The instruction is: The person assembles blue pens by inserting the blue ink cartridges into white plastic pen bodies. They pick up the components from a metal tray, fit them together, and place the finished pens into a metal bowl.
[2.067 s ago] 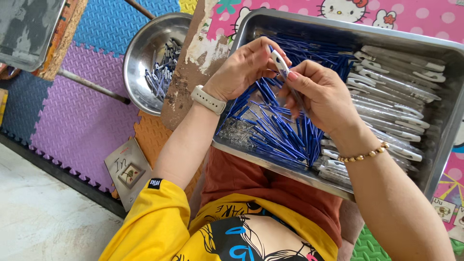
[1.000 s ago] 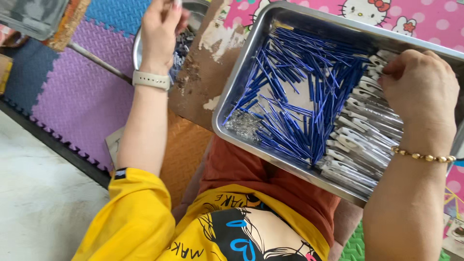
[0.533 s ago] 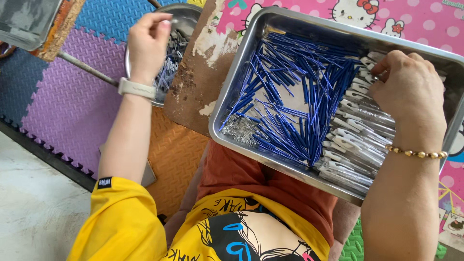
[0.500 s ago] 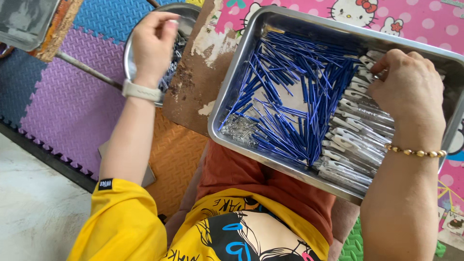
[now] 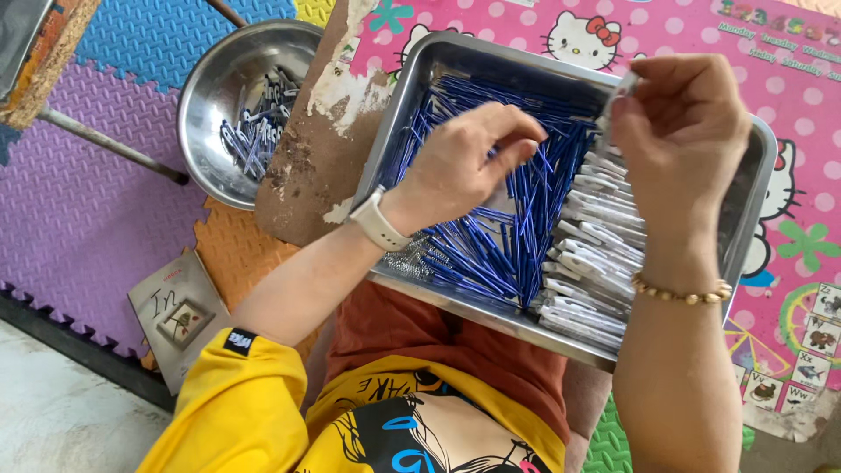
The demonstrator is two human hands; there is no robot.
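Observation:
A steel tray (image 5: 412, 83) rests on my lap. Thin blue rods (image 5: 486, 258) fill its left and middle, and white and silver pen-like pieces (image 5: 591, 263) are stacked along its right side. My left hand (image 5: 460, 166), with a white wristband, hovers over the blue rods, its fingertips pinched together just above them; whether a rod is between them is unclear. My right hand (image 5: 692, 131), with a bead bracelet, is raised over the tray's right side and pinches one white piece (image 5: 618, 96) by its upper end.
A round steel bowl (image 5: 206, 105) holding several blue-and-white pieces (image 5: 258, 127) sits to the left on coloured foam floor tiles. A worn pink cartoon-print board (image 5: 788, 131) lies under the tray. A small booklet (image 5: 175, 311) lies by my left elbow. A metal leg (image 5: 105, 144) crosses the mat.
My left hand has come back from the bowl to the tray and now sits over the blue rods. My right hand has lifted off the white pile with one piece.

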